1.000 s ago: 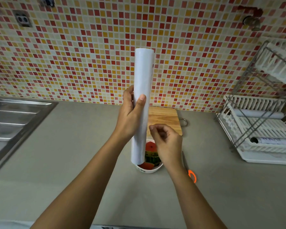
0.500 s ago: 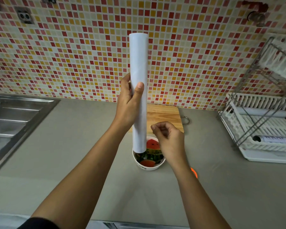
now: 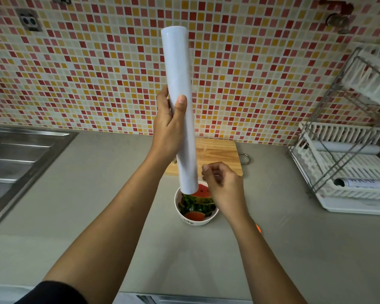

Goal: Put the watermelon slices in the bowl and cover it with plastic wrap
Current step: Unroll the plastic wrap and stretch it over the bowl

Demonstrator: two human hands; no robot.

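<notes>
A person's left hand (image 3: 167, 126) gripped a roll of plastic wrap (image 3: 180, 102) upright above the desk (image 3: 97, 194), fingers and thumb curled round its middle, apparently to leave the lower end free. The right hand (image 3: 224, 185) hovered just beside that end with fingers curled into a pinch, likely hunting the film's loose edge; whether it had caught any could not be told. Directly beneath, the watermelon slices (image 3: 198, 199) already sat in the white bowl (image 3: 193, 221), uncovered, in front of a wooden cutting board (image 3: 217, 154), so the wrap could be drawn straight over the rim.
</notes>
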